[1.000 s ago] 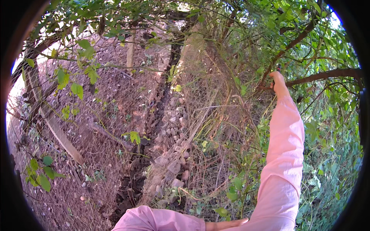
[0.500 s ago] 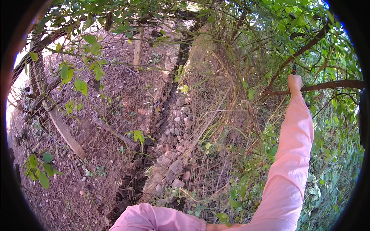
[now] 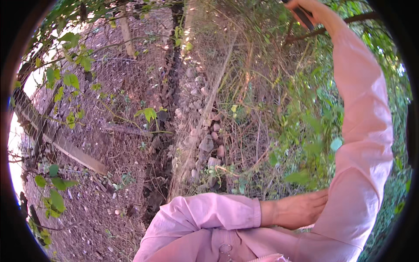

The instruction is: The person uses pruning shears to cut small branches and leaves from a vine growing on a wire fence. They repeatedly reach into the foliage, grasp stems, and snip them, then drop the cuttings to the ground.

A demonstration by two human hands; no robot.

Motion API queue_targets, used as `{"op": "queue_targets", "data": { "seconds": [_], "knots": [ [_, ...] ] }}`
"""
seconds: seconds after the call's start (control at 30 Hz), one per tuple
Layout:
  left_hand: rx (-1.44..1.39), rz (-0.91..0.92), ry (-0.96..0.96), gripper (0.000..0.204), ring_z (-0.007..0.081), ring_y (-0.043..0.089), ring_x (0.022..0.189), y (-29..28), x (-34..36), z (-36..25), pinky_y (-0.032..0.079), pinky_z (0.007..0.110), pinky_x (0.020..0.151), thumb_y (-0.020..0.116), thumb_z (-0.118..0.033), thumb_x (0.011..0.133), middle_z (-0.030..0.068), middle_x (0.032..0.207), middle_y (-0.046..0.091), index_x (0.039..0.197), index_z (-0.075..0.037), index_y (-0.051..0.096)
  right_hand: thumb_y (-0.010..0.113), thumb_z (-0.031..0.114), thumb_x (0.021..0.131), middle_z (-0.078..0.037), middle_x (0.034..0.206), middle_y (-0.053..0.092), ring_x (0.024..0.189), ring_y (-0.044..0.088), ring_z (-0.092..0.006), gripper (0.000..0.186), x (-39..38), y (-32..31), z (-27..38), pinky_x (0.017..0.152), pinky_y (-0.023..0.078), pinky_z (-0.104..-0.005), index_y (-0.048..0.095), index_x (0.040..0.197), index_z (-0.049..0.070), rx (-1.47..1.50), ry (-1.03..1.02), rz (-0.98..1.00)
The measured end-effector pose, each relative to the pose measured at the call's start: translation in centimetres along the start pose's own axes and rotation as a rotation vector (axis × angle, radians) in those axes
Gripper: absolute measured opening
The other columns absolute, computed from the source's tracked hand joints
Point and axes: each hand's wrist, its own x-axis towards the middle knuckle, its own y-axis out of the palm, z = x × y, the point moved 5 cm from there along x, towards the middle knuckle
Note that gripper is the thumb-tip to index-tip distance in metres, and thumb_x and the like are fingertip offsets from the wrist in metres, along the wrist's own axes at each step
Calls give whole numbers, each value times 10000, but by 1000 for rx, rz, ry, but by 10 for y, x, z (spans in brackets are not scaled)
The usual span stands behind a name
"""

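High at the upper right, my right hand (image 3: pixel 316 12) is closed around a hand tool with a dark handle (image 3: pixel 304 18). The tool's working end is cut off by the picture's edge, so its kind cannot be made out. Just beneath that hand runs a brown branch (image 3: pixel 325 30) among leaves. My left forearm lies across my front, and my left hand (image 3: pixel 297 210) rests by my right upper arm, back upward. Its fingers look stretched out and lie close together; their tips are hidden at the pink right sleeve (image 3: pixel 364 118).
A thin mesh net (image 3: pixel 220 74) hangs ahead, with dry stems and vines along it. Stones (image 3: pixel 207 142) line its foot. Beyond lies brown ground with a wooden plank (image 3: pixel 80 158) slanting at left. Leafy plants (image 3: pixel 310 148) crowd my right side.
My right hand has moved up and slightly left, off the branch area. My left hand has come into view at the right arm. The whole view has shifted, with more of my front showing.
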Motion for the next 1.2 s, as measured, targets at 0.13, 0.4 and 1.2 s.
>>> {"op": "queue_targets", "data": {
  "seconds": [0.13,0.4,1.2],
  "knots": [
    [-21,-226,-16,416,373,419,1224,-40,-11,-13,266,538,1074,580,-165,722,214,1239,477,1096,18,585,641,337,751,-40,522,530,376,500,-133,304,-64,18,65,329,364,-266,556,738,45,-138,-207,-36],
    [562,-181,-650,481,348,285,1335,-103,-74,32,213,513,1094,670,-155,744,167,1359,390,1194,-35,548,643,300,751,-31,545,534,387,496,-111,291,-208,65,154,336,366,-246,554,826,33,-44,-545,-12],
    [428,-206,-1061,147,301,654,679,-132,-98,-14,533,409,636,579,-125,810,126,781,669,903,-55,669,599,118,771,-42,791,562,687,568,-126,201,-317,143,89,634,442,-254,520,923,11,424,-391,266]
  ]
}}
